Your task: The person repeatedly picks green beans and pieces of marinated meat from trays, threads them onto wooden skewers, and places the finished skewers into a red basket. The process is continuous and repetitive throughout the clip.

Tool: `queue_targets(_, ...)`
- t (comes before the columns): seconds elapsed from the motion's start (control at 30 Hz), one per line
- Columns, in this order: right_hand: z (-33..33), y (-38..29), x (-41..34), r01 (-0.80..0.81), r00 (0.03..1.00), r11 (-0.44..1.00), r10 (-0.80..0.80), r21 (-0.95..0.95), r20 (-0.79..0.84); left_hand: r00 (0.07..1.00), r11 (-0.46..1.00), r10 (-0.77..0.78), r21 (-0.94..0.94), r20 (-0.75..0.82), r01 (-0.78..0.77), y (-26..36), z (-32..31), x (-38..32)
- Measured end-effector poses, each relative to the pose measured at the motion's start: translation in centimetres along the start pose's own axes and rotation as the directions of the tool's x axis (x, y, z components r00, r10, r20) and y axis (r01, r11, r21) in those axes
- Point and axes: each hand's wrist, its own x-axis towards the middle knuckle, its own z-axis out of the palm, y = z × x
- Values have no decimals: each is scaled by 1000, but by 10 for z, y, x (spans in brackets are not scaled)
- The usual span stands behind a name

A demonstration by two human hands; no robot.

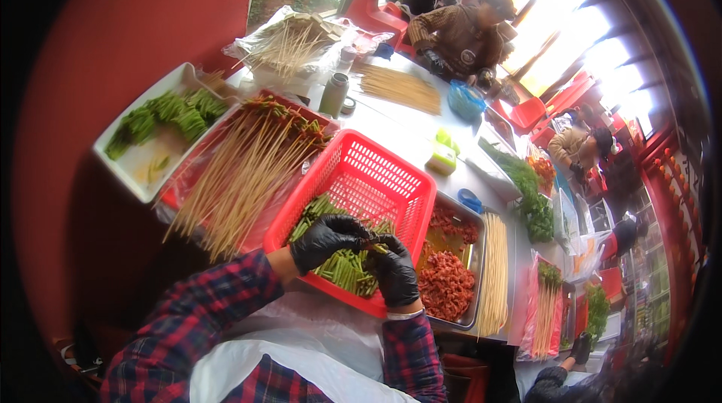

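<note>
My left hand (329, 240), in a black glove, is over the near side of a red plastic basket (414, 177). My right hand (393, 274), gloved in black too, meets it there with the fingertips close together. Between them is a small bit of food, dark reddish with a piece of green stem (381, 248) at the right fingers; its exact form is partly hidden. Below the hands, cut green stems (345, 272) lie in the basket. Just right of it stands a metal tray (479, 267) with chopped raw meat (447, 284) in two heaps.
Bare bamboo skewers (494, 273) lie beside the metal tray. Left are loaded skewers (248, 166) on red plastic and a white tray (107, 143) of green bundles. A flask (334, 94) and a blue bag (466, 99) stand farther back. A person (462, 36) sits across the table.
</note>
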Motion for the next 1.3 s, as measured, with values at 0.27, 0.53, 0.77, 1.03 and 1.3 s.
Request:
queue_targets(0.27, -11, 3, 2, 66, 998, 995, -68, 75, 20, 948, 846, 249, 432, 200, -313, 4, 8, -6)
queue_targets(0.53, -1, 5, 0, 238, 967, 968, -244, -75, -72, 995, 967, 15, 252, 104, -40, -3, 6, -3)
queue_targets(0.77, 11, 2, -1, 270, 959, 933, -283, -238, -24, 993, 981, -118, 160, 22, 113, -9, -5, 3)
queue_targets(1.03, 10, 15, 2, 360, 928, 838, -368, -410, 62, 984, 979, -175, 106, -22, 177, -12, -5, 3)
queue_targets(1.3, 18, 0, -6, 606, 701, 263, -624, -751, 346, 950, 922, -308, 228, -56, 312, -18, -14, 9)
